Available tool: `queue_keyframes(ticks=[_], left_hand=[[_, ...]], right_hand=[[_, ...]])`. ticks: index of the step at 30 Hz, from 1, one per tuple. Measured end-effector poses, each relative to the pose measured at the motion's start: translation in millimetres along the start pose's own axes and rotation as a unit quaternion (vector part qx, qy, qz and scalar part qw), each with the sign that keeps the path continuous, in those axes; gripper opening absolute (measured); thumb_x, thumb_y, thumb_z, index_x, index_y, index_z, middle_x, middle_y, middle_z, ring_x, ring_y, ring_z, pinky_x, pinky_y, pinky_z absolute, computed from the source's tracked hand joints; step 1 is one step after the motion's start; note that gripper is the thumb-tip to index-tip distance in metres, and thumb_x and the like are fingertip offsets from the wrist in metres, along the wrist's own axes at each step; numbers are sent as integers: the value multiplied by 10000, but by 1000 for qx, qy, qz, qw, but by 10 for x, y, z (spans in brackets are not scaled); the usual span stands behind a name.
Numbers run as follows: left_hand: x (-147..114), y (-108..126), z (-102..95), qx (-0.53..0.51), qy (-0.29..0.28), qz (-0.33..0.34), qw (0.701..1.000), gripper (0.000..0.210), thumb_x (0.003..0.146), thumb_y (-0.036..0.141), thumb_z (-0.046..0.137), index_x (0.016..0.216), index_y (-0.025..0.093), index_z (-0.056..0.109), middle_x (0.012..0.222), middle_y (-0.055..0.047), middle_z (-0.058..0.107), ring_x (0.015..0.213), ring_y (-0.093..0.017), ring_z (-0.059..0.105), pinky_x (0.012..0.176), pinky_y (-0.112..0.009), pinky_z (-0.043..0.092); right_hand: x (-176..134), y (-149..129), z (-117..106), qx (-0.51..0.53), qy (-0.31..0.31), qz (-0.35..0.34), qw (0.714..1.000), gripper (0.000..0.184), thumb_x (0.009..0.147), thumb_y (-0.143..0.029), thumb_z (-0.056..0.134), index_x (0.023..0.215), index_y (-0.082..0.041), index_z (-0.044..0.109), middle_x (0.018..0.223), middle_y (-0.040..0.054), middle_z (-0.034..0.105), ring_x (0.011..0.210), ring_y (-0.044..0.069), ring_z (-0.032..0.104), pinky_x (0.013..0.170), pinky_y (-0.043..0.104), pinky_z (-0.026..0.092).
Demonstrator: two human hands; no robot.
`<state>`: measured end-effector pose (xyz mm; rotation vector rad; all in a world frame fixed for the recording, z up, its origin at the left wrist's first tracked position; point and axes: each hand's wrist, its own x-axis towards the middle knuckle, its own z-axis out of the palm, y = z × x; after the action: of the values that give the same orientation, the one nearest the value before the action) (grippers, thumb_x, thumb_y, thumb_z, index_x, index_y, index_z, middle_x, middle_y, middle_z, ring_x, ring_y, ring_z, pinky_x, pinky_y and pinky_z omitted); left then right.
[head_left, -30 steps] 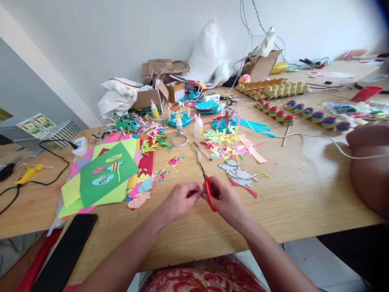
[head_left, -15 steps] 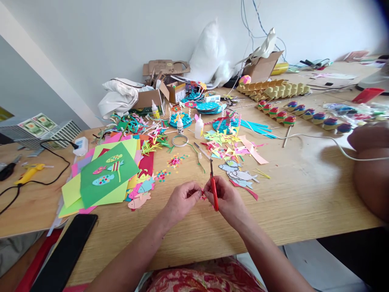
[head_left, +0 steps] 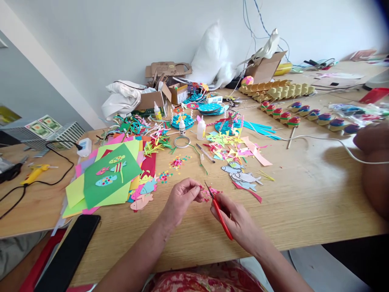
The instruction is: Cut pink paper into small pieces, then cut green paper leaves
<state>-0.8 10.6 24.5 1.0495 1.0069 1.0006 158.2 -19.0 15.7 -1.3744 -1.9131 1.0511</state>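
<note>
My left hand [head_left: 185, 198] is closed in a pinch above the wooden table, on what looks like a small piece of red paper [head_left: 201, 187], mostly hidden by the fingertips. Red-handled scissors [head_left: 223, 219] are in my right hand [head_left: 234, 215], their blades pointing up and to the left, close to the left fingertips. Beneath and between the hands lies a scatter of tiny pink and red paper bits [head_left: 209, 193]. Grey and white paper fish [head_left: 244, 177] and a red paper strip [head_left: 252, 194] rest just beyond my right hand.
To the left, a green sheet [head_left: 112, 172] with decorated fish tops stacked coloured paper. Paper confetti [head_left: 177, 162], glue bottles [head_left: 201, 129], a pen [head_left: 206, 153] and paper scraps [head_left: 232, 142] lie ahead. A black phone [head_left: 69, 251] sits near the front edge. Painted egg-carton cups [head_left: 322, 117] stand right.
My hands have moved apart slightly. The scissors have turned from upright to leaning left, with their handles lower and further right. The view has shifted a little.
</note>
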Motion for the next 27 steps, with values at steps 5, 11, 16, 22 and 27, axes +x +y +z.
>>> queue_keyframes(ticks=[5, 11, 16, 22, 27], left_hand=[[15, 12, 40, -25, -8, -5, 1000, 141, 722, 273, 569, 739, 133, 559, 647, -8, 607, 588, -90, 554, 559, -195, 421], [31, -1, 86, -18, -12, -6, 1000, 116, 728, 243, 549, 722, 127, 549, 635, -4, 596, 573, -86, 551, 566, -201, 437], [32, -9, 97, -16, -13, -12, 1000, 122, 719, 248, 553, 721, 126, 552, 636, -12, 598, 581, -94, 554, 575, -211, 447], [38, 0, 85, -3, -25, -18, 1000, 153, 720, 281, 562, 719, 128, 556, 602, -8, 595, 565, -94, 555, 571, -211, 447], [48, 0, 44, 0, -47, -22, 999, 190, 713, 319, 575, 720, 129, 561, 613, -14, 597, 570, -98, 554, 576, -221, 450]], right_hand=[[-15, 14, 28, -15, -1, -7, 1000, 204, 853, -304, 349, 730, -190, 466, 587, -32, 451, 530, 106, 399, 492, 211, 322], [6, -5, 9, -8, 7, -12, 1000, 216, 850, -317, 354, 716, -189, 465, 569, -47, 404, 513, 97, 361, 475, 201, 296], [-4, 29, 7, -5, 1, -15, 1000, 239, 856, -329, 347, 705, -184, 461, 562, -52, 374, 511, 91, 334, 467, 199, 281], [-18, 62, 16, -18, 18, -27, 999, 234, 843, -322, 378, 661, -188, 438, 544, -51, 386, 492, 85, 327, 457, 199, 264], [-26, 86, 26, -34, 22, -23, 999, 248, 843, -315, 375, 636, -191, 430, 531, -48, 393, 479, 85, 327, 450, 204, 261]])
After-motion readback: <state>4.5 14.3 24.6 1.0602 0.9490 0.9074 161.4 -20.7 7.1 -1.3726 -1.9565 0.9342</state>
